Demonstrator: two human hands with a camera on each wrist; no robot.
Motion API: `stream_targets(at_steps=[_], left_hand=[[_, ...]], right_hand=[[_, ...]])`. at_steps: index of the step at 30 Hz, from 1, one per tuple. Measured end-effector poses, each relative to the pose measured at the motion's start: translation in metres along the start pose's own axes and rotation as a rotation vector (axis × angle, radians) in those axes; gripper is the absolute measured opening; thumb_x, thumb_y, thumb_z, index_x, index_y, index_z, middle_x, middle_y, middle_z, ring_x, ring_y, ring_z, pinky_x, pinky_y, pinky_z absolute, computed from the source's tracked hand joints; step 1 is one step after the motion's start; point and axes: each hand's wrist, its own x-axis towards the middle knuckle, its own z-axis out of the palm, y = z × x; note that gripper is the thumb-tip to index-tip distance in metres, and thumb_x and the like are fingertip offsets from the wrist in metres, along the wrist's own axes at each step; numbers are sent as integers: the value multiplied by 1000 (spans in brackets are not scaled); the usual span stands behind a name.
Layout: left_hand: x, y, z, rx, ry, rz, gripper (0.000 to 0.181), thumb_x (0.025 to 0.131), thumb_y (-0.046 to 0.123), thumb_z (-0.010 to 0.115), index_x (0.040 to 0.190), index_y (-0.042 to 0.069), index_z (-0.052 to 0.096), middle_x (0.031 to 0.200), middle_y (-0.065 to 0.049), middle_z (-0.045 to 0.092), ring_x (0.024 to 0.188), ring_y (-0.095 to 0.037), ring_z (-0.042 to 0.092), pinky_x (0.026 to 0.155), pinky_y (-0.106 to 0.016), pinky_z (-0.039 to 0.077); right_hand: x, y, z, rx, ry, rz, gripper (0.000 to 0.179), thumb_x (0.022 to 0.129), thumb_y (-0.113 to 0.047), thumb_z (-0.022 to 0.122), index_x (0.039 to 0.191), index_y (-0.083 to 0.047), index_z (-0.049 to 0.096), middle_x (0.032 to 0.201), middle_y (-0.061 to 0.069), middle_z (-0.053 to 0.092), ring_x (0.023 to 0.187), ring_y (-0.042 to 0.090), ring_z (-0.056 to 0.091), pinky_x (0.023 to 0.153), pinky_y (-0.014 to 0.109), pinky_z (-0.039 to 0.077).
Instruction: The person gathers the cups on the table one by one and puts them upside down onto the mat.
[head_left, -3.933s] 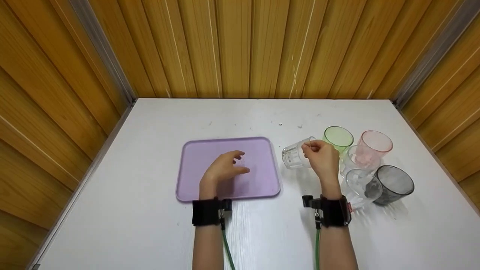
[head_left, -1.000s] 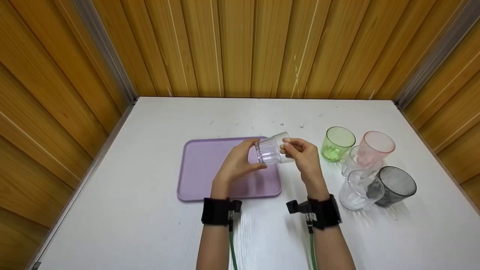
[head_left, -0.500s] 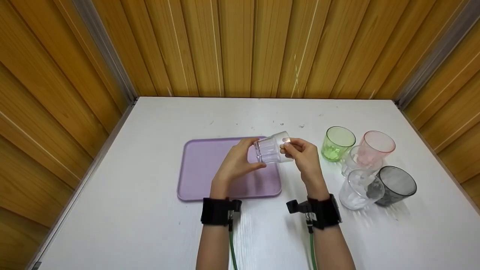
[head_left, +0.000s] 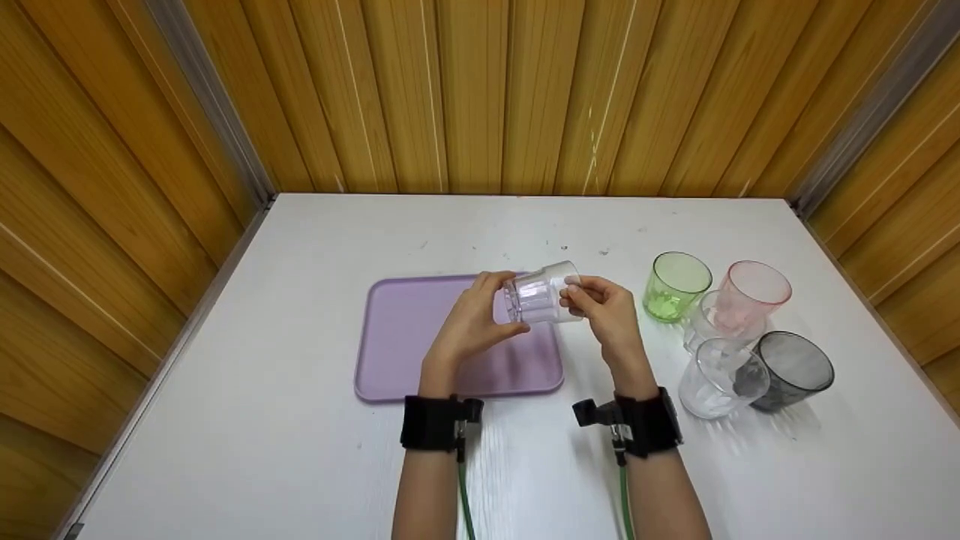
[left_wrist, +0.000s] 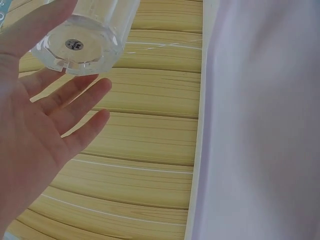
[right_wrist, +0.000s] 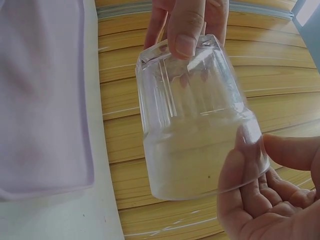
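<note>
A clear drinking glass (head_left: 534, 298) is tilted nearly onto its side above the right part of the purple tray (head_left: 390, 337). My left hand (head_left: 471, 319) holds it near the base between thumb and fingers. My right hand (head_left: 611, 319) pinches the rim, one finger reaching inside the mouth. In the left wrist view, a small dark round mark shows on the base of the glass (left_wrist: 82, 47). The right wrist view has the faceted lower wall of the glass (right_wrist: 195, 140), with the left thumb (right_wrist: 186, 37) against its base end.
Right of the hands, several glasses stand on the white table (head_left: 240, 420): a green one (head_left: 675, 289), a pink one (head_left: 752, 296), a grey one (head_left: 791, 371) and clear ones, the nearest (head_left: 720, 382) beside the grey. Wood-look panels (head_left: 465, 97) wall the table.
The right hand has brought the glass left over the tray, and the left hand, apart from it earlier, now holds its base. Within the last second the glass has shifted only slightly left.
</note>
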Motion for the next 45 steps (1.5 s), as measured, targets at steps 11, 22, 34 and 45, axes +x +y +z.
stream_targets(at_steps=[11,22,34,45], left_hand=[[0,0,-1,-18,21,6,73,69,28,78,131,13,42,123,-5,49,107,-21,51,94,-36,42],[-1,2,-3,-96,32,28,72,71,22,77,133,13,40,123,-6,45,107,-18,50,94,-34,43],[-2,2,-2,-113,30,9,74,71,20,77,134,15,39,124,-6,42,103,-23,53,89,-34,46],[-2,3,-5,-111,50,31,72,71,21,77,133,17,41,122,-7,43,105,-25,52,89,-36,45]], right_hand=[[1,3,0,-14,-5,3,24,86,2,55,106,16,56,70,-5,66,65,6,65,63,19,53],[1,2,-1,-15,1,8,24,87,1,55,106,15,56,70,-4,67,66,7,65,63,18,52],[0,3,0,-49,7,15,23,87,-1,56,106,13,58,76,0,68,68,6,65,65,18,52],[2,4,1,-54,10,13,24,87,0,55,107,13,58,79,3,68,70,5,65,66,18,52]])
